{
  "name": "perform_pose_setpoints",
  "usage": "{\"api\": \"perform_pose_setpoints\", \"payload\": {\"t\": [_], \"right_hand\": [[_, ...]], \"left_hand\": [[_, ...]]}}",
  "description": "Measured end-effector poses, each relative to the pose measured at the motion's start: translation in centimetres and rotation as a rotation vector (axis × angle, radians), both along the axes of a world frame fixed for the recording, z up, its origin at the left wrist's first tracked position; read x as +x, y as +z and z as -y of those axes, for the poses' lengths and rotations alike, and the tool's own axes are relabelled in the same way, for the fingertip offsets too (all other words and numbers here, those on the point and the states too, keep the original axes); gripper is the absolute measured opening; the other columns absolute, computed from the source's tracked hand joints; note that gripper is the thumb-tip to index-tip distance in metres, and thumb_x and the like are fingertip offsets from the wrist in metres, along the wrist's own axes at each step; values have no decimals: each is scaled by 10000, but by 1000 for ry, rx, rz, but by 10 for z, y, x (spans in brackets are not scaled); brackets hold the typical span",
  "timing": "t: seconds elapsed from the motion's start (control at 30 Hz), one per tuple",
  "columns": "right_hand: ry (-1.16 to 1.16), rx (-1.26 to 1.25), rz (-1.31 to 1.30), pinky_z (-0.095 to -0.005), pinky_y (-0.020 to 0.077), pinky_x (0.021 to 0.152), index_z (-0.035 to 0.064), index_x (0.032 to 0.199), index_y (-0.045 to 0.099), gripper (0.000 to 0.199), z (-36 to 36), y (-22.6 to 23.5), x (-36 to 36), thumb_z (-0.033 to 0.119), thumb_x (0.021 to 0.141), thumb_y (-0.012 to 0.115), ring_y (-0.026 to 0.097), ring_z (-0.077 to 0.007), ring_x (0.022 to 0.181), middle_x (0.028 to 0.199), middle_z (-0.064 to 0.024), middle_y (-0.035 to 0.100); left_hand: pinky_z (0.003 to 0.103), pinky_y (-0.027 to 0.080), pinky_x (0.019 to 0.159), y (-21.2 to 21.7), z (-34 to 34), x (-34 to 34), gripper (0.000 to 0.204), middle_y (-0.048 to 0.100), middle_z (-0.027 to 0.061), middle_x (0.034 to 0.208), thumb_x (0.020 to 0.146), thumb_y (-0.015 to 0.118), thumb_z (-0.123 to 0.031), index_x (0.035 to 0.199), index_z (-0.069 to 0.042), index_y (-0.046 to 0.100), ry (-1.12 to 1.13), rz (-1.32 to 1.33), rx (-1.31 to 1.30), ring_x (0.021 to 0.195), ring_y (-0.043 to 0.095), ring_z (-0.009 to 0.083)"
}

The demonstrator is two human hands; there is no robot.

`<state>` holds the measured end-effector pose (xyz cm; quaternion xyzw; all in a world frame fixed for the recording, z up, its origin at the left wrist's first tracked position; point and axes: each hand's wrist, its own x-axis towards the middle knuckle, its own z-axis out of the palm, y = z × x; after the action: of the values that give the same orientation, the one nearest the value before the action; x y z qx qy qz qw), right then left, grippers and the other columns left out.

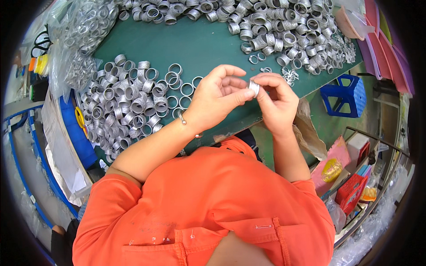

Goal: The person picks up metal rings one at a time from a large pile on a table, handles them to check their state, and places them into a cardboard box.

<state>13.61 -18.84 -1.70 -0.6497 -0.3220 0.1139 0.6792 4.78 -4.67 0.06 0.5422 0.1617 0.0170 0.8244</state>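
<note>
— Pinching a small silver ring (254, 88), are both hands on it?

— Yes. The left hand (216, 98) grips it with thumb and fingers, and the right hand (276, 99) closes on it from the other side, above the near edge of the green table (195, 44).

— What lies around?

— A heap of similar rings (126, 102) sits left of the hands, a larger heap (284, 31) across the table's far side, and a blue stool (344, 94) stands to the right.
</note>
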Motion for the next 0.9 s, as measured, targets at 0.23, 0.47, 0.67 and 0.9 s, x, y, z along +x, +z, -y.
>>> {"api": "perform_pose_setpoints", "payload": {"t": [0.23, 0.47, 0.67, 0.9], "right_hand": [[131, 78, -510, -262, 511, 736, -14, 1112, 522, 224, 0, 5, -8, -4, 891, 561, 586, -135, 888, 1025, -102, 604], [203, 274, -399, -311, 486, 868, -7, 1159, 436, 445, -1, -1, -14, -140, 776, 617, 542, -215, 1107, 1183, -163, 530], [189, 280, -322, -325, 493, 864, -10, 1151, 442, 446, -2, -2, -16, -151, 764, 615, 552, -214, 1069, 1146, -152, 533], [140, 259, -233, -332, 503, 860, -16, 1129, 471, 426, 0, -4, -19, -147, 754, 626, 558, -213, 1057, 1144, -146, 531]], "left_hand": [[266, 482, 811, -6, -3, -8, 501, 566, 87, 1125, 757, 682, 54, 1193, -29, 450, 87, 214, 484, 1042, 559, 165], [241, 491, 747, -6, -2, -13, 345, 571, 77, 1080, 855, 596, -3, 1175, -15, 467, 125, 126, 309, 953, 587, 152], [241, 523, 691, -3, -2, -12, 207, 604, 83, 961, 918, 551, -87, 1093, 14, 509, 133, 97, 133, 827, 614, 115], [270, 520, 782, -7, 3, -13, 146, 574, 105, 1046, 872, 609, -17, 1004, 29, 569, 85, 205, 178, 912, 595, 140]]}}
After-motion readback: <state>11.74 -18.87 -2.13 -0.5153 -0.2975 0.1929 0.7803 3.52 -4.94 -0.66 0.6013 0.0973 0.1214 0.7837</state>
